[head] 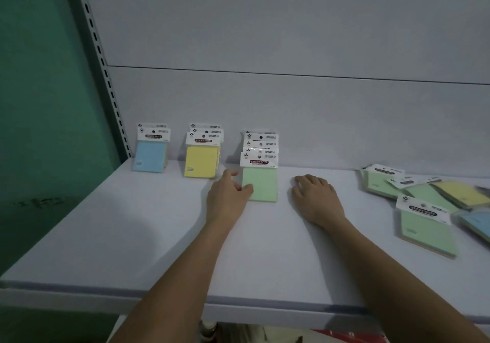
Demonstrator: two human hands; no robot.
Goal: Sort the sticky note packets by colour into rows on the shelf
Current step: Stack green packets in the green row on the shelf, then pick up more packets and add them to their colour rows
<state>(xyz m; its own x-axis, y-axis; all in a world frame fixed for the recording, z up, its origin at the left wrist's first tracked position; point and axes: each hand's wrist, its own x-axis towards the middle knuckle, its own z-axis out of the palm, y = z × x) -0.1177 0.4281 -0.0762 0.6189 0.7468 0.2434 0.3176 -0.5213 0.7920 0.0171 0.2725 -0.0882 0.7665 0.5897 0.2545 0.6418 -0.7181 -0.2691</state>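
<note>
Three rows of sticky note packets lean against the shelf's back panel: a blue row (pixel 149 156) at the left, a yellow row (pixel 201 161) beside it, and a green row with several packets. My left hand (pixel 228 197) grips the lower left edge of the front green packet (pixel 263 183), thumb on its face. My right hand (pixel 314 197) rests palm down on the shelf (pixel 132 236) just right of that packet, holding nothing. An unsorted pile (pixel 413 191) of green, yellow and blue packets lies at the far right.
A loose green packet (pixel 427 232) lies flat nearest me at the right. A slotted metal upright (pixel 106 77) and a green wall (pixel 39 104) bound the shelf on the left. Bare shelf lies between the rows and the front edge (pixel 265 305).
</note>
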